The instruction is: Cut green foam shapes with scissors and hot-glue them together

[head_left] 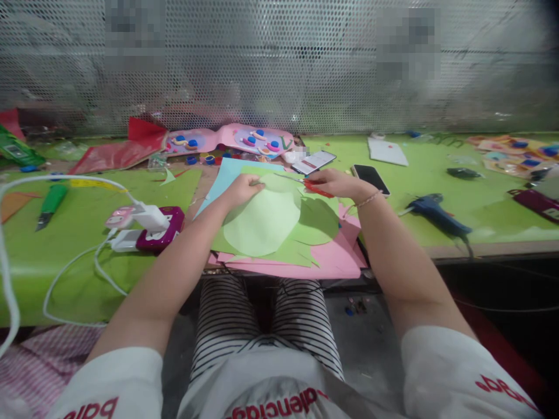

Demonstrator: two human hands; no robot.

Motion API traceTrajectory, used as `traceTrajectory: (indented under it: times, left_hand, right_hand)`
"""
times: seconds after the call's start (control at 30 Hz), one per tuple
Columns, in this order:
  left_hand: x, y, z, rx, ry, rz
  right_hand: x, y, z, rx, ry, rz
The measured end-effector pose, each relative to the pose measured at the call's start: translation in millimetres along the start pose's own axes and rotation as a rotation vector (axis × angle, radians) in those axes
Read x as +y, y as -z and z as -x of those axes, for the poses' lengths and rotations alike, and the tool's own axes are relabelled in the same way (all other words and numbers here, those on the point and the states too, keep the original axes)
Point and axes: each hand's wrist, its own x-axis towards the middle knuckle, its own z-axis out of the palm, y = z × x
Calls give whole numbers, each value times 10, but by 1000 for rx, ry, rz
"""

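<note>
A light green paper shape (262, 220) with a rounded outline is in the middle, above darker green paper (321, 224). My left hand (245, 189) pinches its upper left edge. In my right hand (338, 183) are red-handled scissors (318, 188), their blades pointing left along the top of the light green paper. Whether the blades are apart is too small to tell. Beneath lie a pink sheet (345, 265) and, at the upper left, a light blue sheet (221, 176).
Left are a purple power socket (168, 230) with white plugs and cables, and a green utility knife (53, 201). A black phone (371, 178) and a blue glue gun (440, 215) lie right. Pink decorated pieces (222, 139) sit behind, before a perforated metal panel (262, 70).
</note>
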Motion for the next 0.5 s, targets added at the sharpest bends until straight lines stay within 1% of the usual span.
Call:
traceTrajectory:
  times: [0.13,0.33,0.4,0.5]
  left_hand:
    - [14,8,9,34,8,-35]
    - [-75,12,-20,30,1,-23]
    - [-98,10,-33,47,0,-13]
    - [-73,7,-26,55,23,11]
  right_hand:
    - [1,23,11,13,-34,-1]
    - [31,35,12,126,-16,100]
    - [14,41,23,110,-3,127]
    - [-21,40,36,28,12,150]
